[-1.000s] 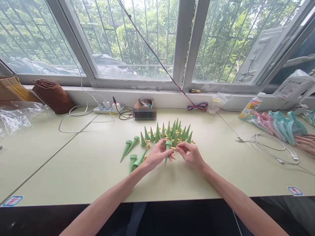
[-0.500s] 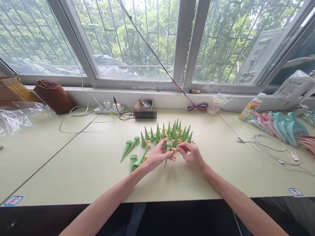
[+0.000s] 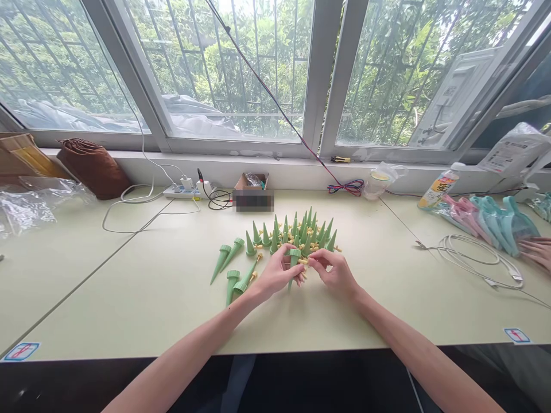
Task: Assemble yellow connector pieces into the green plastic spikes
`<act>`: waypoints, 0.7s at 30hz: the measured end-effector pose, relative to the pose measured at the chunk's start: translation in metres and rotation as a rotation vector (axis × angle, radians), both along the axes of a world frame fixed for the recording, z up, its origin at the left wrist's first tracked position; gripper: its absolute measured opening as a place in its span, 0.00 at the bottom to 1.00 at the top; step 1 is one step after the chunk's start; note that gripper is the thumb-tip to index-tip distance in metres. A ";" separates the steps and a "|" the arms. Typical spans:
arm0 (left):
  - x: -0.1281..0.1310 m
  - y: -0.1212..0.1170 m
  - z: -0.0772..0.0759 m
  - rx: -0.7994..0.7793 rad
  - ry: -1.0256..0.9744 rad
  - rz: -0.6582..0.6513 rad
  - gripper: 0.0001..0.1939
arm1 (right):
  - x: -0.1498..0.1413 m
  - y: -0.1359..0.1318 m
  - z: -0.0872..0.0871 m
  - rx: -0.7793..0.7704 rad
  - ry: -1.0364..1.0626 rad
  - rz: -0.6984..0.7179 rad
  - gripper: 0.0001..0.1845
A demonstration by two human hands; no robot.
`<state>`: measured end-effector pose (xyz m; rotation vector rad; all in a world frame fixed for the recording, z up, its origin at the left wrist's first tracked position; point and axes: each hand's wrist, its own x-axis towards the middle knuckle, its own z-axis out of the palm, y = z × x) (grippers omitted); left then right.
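Note:
My left hand (image 3: 275, 272) is closed around a green plant watering spike (image 3: 294, 261), held cap up with its point toward the table. From the spike's side sticks out a small yellow valve (image 3: 303, 261). The fingers of my right hand (image 3: 333, 269) are pinched at the outer end of that valve. Behind both hands, several green spikes (image 3: 253, 248) stand point up in a cluster, with yellow valves among them. To the left, loose green spikes (image 3: 233, 277) lie on the table, and another yellow valve (image 3: 253, 276) is beside my left wrist.
At the back of the table (image 3: 142, 298) are a small box (image 3: 253, 201), a power strip (image 3: 183, 192) and a bundle of wires (image 3: 346, 187). A bottle (image 3: 441, 186), bagged teal clips (image 3: 501, 223), a coiled white cable (image 3: 477, 261) and another person's hand (image 3: 536, 249) are at right.
Almost nothing differs. Both hands stay close together at the same spike, with only a slight shift of the fingers around the yellow valve.

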<state>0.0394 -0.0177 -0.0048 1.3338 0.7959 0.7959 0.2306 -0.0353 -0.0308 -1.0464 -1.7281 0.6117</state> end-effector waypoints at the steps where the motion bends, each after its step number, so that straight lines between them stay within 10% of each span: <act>1: 0.000 0.000 0.001 0.001 -0.009 -0.007 0.25 | 0.000 0.000 0.000 -0.002 0.000 0.001 0.09; 21: -0.001 0.000 0.004 -0.031 -0.104 -0.088 0.26 | 0.002 -0.001 0.001 0.003 0.026 -0.017 0.10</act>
